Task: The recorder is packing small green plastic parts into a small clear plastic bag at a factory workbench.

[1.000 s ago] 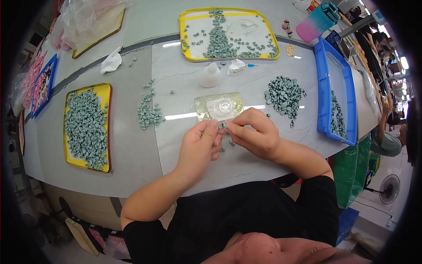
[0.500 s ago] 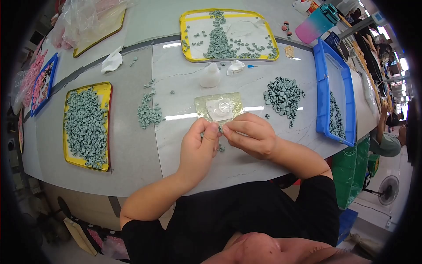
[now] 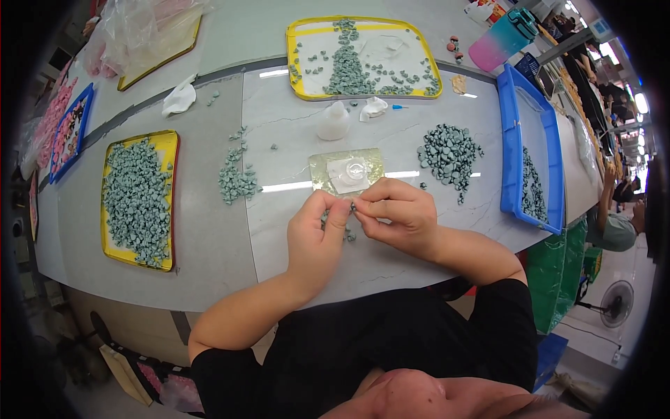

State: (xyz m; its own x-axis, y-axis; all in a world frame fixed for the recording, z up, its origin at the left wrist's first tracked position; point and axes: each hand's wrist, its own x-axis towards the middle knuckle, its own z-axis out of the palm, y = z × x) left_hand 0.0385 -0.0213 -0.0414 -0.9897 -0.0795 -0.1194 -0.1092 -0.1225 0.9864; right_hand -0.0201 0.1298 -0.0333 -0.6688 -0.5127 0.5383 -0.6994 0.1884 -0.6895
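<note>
My left hand (image 3: pixel 314 234) and my right hand (image 3: pixel 403 215) meet at the fingertips over the near middle of the table. Between them is a small dark green piece (image 3: pixel 353 207), pinched from both sides and mostly covered by the fingers. A few similar green pieces (image 3: pixel 350 236) lie on the table beneath my hands. Just beyond my fingers is a yellowish see-through pad (image 3: pixel 321 166) bearing a white sheet (image 3: pixel 340 183) and a round clear blob or dish. Behind the pad stands a white squeeze bottle (image 3: pixel 333 123).
Dark green rounded pieces (image 3: pixel 450 155) are heaped at right, paler ones (image 3: pixel 237 180) at left. Yellow-rimmed trays stand left (image 3: pixel 172 153) and at the back (image 3: pixel 292 73). A blue bin (image 3: pixel 512 140), tumbler (image 3: pixel 501 43), crumpled tissue (image 3: pixel 375 107) and blue tip (image 3: pixel 399 107) are around.
Both hands have shifted slightly, and the right fingers have changed their hold around the small piece. The trays, heaps and bottle look the same.
</note>
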